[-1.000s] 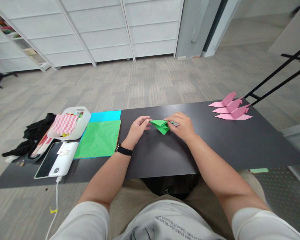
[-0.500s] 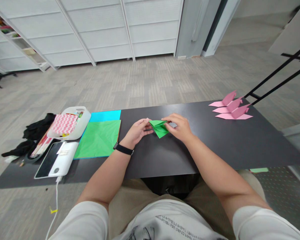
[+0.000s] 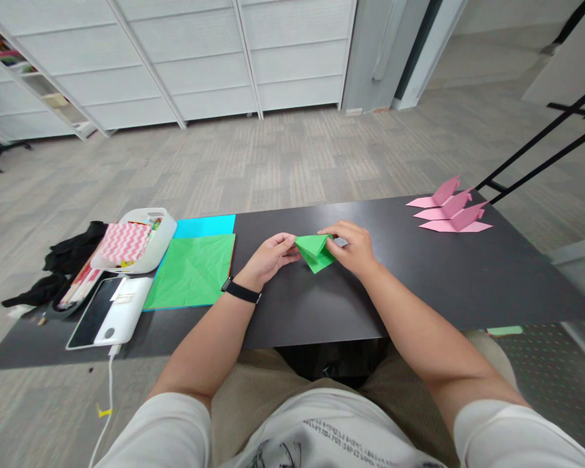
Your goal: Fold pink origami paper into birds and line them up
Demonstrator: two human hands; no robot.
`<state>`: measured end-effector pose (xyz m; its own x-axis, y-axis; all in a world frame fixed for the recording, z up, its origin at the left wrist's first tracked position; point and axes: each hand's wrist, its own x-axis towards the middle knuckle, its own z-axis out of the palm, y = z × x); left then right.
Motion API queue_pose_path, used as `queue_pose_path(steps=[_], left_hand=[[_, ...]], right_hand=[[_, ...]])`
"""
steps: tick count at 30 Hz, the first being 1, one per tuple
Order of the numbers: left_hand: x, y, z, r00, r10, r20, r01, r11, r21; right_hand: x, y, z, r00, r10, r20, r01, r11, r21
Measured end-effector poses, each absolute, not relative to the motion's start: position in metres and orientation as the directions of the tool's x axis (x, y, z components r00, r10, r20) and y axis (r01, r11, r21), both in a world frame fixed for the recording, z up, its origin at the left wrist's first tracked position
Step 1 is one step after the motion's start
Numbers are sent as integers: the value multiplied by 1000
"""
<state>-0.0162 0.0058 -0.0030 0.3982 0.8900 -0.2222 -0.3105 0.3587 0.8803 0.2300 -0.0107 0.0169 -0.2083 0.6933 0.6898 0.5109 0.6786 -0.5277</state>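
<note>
Between my hands, a little above the dark table (image 3: 302,312), is a piece of folded green origami paper (image 3: 316,252), with one point hanging down toward me. My left hand (image 3: 273,255) pinches its left corner between thumb and fingers. At the other end, my right hand (image 3: 350,246) grips the right corner, and its fingers hide part of the folds. Flat to the left of my left hand lies a sheet of green paper (image 3: 192,270), on top of blue paper (image 3: 205,225).
Several pink folded paper birds (image 3: 455,221) stand at the table's far right. On the left are a white basket (image 3: 163,244) with a pink zigzag packet (image 3: 124,242), a phone (image 3: 95,312), and a white power bank (image 3: 123,310) with a cable (image 3: 110,396). Black cloth (image 3: 71,247) lies beyond.
The folded green paper has shifted slightly right and turned, showing a broader front flap. Both hands keep their hold, with the left fingers moved a little right.
</note>
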Motion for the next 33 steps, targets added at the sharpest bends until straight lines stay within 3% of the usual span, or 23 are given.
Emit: queue_pose_path(steps=[13,20,27,33], left_hand=[[-20,6,-1,405,889,-215,-317,357,879],[-16,1,5,299,949,-100,-287,190,939],[-14,-9,16,192,976,102,-205,-62,977],[-9,-19,22,209,969,133,-140,-105,985]], right_hand=[[232,-6,16,-182,700,691,482,676,-558],[234,-5,18,-132,737,663,484,631,-606],[236,-8,25,-171,674,719,465,698,-544],[237,-12,26,-165,709,686,451,672,-587]])
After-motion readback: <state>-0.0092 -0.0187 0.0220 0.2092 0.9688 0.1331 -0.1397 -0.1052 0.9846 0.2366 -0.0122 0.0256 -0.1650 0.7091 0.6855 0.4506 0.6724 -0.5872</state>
